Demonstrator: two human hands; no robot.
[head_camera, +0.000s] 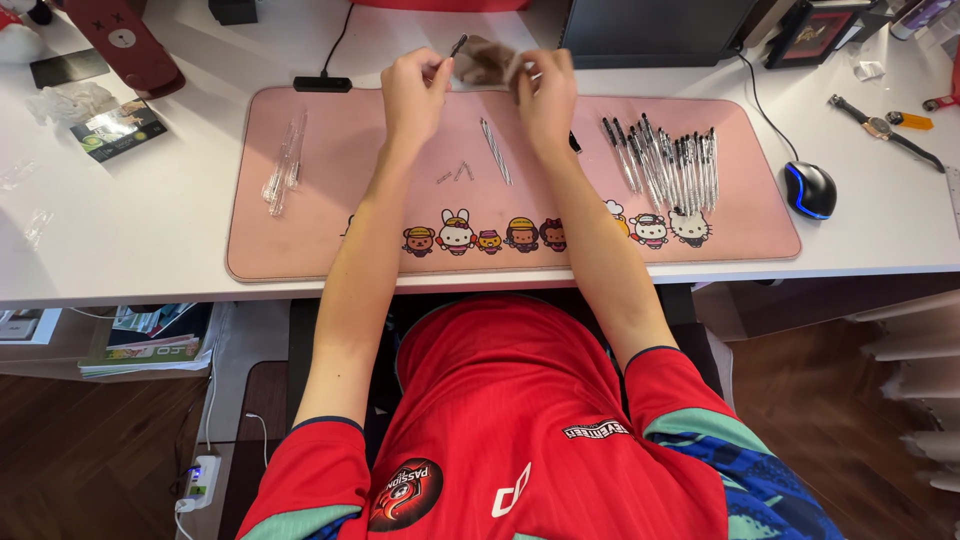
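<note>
Both hands, left hand (415, 85) and right hand (545, 90), hold a small brown pouch (483, 62) lengthwise left-right

Plenty of open mat (330, 230) between the clear tubes (283, 165) on the left and the loose refills (494, 150) mid-mat. Right side is crowded: a row of pens (665, 160) fills it, with the mouse (809, 189) just past the mat edge. Monitor base (650, 35) and black cable (335, 45) block the back edge
</note>
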